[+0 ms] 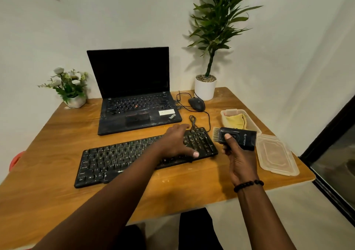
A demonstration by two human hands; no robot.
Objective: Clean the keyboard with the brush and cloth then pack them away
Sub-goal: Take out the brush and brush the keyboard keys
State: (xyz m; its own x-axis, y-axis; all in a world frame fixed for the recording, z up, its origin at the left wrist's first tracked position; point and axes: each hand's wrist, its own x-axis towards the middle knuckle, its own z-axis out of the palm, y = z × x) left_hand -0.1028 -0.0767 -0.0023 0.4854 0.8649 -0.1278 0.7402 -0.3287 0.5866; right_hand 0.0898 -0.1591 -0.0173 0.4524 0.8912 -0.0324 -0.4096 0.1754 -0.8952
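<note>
The left hand [177, 141] was down flat on the right half of the black keyboard [123, 157], fingers spread and fairly straight across the keys, thumb out towards the near edge, pressing rather than gripping. The keyboard lay slanted across the wooden table [48, 173], its cable [193, 121] looping off the far right corner. The right hand [237, 159], a dark beaded bracelet [248, 185] at the wrist, had its fingers wrapped round the black brush [237, 137] and its thumb planted on the front face, holding it up just off the keyboard's right end, pale bristles pointing left. There was white lettering on the brush body, turned sideways and too small to make out. Behind the brush sat a clear plastic container [251, 124] with the yellow cloth [236, 121] folded inside, and its lid [276, 153] lay flat on the table to the near right of it. Further back, an open black laptop [134, 88] showed a dark screen, "ThinkPad" readable on the palm rest corner, next to a white sticker [166, 112] whose print I couldn't read. A black wired mouse [196, 104] rested beside the laptop, a tall green plant in a white pot [205, 88] stood behind it, and a small pot of white flowers [67, 84] held the far left corner.
</note>
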